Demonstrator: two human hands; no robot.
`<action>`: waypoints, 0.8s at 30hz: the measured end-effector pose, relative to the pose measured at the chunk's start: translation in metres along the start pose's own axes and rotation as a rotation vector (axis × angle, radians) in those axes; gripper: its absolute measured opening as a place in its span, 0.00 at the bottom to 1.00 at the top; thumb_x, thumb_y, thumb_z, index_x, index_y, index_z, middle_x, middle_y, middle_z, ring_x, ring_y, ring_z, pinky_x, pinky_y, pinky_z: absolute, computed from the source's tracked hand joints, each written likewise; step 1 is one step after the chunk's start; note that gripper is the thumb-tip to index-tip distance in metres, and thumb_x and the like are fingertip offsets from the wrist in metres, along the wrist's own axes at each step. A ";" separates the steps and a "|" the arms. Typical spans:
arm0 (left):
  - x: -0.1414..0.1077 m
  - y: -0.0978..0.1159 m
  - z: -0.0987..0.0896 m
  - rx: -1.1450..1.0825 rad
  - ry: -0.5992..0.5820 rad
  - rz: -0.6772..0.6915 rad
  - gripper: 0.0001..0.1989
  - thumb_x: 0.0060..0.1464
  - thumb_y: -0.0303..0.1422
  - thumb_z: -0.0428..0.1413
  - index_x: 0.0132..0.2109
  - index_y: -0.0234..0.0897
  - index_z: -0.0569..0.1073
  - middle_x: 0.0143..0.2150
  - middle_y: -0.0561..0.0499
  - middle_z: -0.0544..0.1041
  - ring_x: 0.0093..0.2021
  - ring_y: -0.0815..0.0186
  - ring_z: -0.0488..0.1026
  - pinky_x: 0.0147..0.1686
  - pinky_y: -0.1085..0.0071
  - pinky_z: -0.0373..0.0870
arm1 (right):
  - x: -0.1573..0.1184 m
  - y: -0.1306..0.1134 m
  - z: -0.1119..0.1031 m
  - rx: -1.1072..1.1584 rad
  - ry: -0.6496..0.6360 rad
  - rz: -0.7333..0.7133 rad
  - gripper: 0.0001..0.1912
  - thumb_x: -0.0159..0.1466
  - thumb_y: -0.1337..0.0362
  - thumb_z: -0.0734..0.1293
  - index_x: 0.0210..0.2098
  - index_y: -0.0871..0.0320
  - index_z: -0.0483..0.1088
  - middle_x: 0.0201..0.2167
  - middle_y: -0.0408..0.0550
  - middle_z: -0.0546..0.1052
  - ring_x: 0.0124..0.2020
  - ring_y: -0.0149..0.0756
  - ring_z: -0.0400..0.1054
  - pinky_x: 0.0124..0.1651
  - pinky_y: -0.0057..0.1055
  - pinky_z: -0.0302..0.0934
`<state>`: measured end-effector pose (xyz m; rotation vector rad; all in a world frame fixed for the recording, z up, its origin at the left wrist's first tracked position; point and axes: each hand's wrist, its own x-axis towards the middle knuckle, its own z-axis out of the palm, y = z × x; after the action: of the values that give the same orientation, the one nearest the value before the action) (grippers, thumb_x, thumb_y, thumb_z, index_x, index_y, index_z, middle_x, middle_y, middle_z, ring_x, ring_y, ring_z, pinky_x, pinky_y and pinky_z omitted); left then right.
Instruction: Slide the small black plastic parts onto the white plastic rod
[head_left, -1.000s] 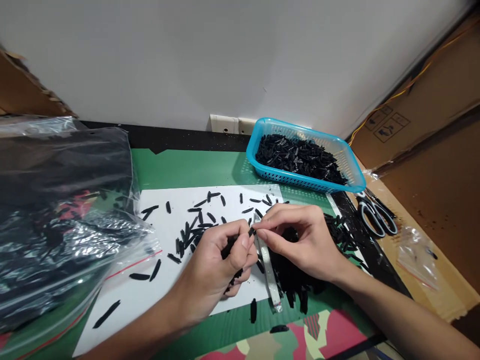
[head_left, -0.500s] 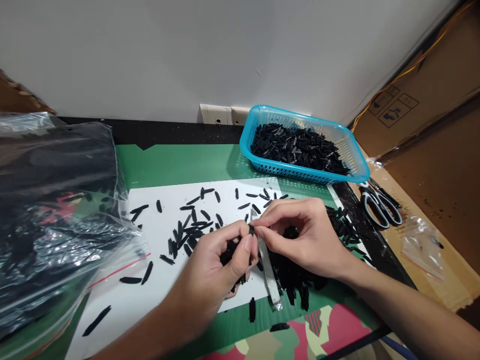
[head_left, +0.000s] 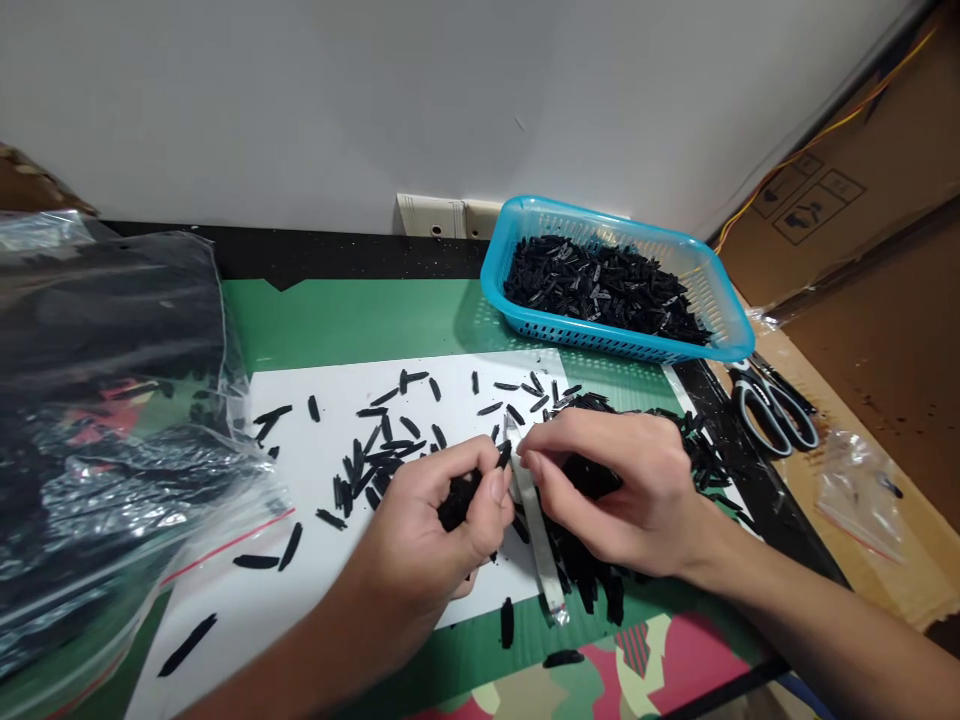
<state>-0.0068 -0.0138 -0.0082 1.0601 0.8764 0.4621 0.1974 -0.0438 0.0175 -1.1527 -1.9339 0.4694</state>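
My left hand (head_left: 442, 515) is closed, pinching a small slim black piece (head_left: 504, 456) between thumb and forefinger. More black pieces (head_left: 459, 500) are tucked in its curled palm. Just to the right, my right hand (head_left: 619, 485) has thumb and forefinger pressed together, a little apart from that piece; anything between the tips is too small to make out. Below the hands lies a slim pale tool (head_left: 541, 550) with a pointed metal tip. A heap of black pieces (head_left: 592, 570) is partly hidden under my right hand, and loose ones (head_left: 386, 465) are scattered over white paper (head_left: 300, 470).
A blue plastic basket (head_left: 630, 345) of black pieces stands at the back right. Scissors (head_left: 772, 410) and a small clear bag (head_left: 859, 490) lie on cardboard at the right. A large zip bag (head_left: 112, 420) covers the left side. Behind is a wall (head_left: 300, 110) with sockets (head_left: 435, 217).
My right hand has drawn back slightly to the right, away from the black piece that my left fingers still pinch. The view has shifted a little.
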 end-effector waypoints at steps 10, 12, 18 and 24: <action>-0.001 0.008 0.004 0.168 -0.005 0.119 0.19 0.66 0.42 0.56 0.29 0.40 0.62 0.23 0.57 0.59 0.20 0.74 0.52 0.15 0.80 0.48 | 0.004 0.005 -0.007 -0.124 -0.293 -0.078 0.10 0.75 0.68 0.58 0.41 0.57 0.70 0.31 0.46 0.71 0.28 0.35 0.62 0.32 0.32 0.57; -0.002 0.009 0.006 0.159 0.012 0.113 0.20 0.66 0.43 0.56 0.29 0.40 0.62 0.23 0.57 0.60 0.21 0.74 0.54 0.15 0.80 0.48 | 0.005 0.006 -0.010 -0.108 -0.322 -0.082 0.10 0.76 0.68 0.58 0.43 0.58 0.70 0.31 0.46 0.71 0.29 0.35 0.62 0.33 0.31 0.57; -0.002 0.009 0.006 0.194 -0.016 0.078 0.21 0.68 0.46 0.54 0.30 0.41 0.60 0.24 0.58 0.60 0.21 0.74 0.53 0.16 0.79 0.49 | 0.006 0.011 -0.017 -0.056 -0.406 -0.064 0.11 0.76 0.71 0.58 0.44 0.60 0.72 0.33 0.47 0.70 0.31 0.34 0.61 0.36 0.31 0.57; -0.003 0.014 0.008 0.369 -0.012 0.098 0.19 0.68 0.41 0.51 0.29 0.40 0.59 0.22 0.58 0.62 0.21 0.74 0.54 0.19 0.77 0.53 | 0.007 0.014 -0.020 0.049 -0.419 -0.099 0.10 0.73 0.73 0.62 0.39 0.63 0.74 0.30 0.44 0.66 0.29 0.31 0.57 0.34 0.31 0.53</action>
<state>-0.0012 -0.0140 0.0068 1.4469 0.9224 0.3825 0.2196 -0.0324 0.0234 -0.9764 -2.3092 0.7470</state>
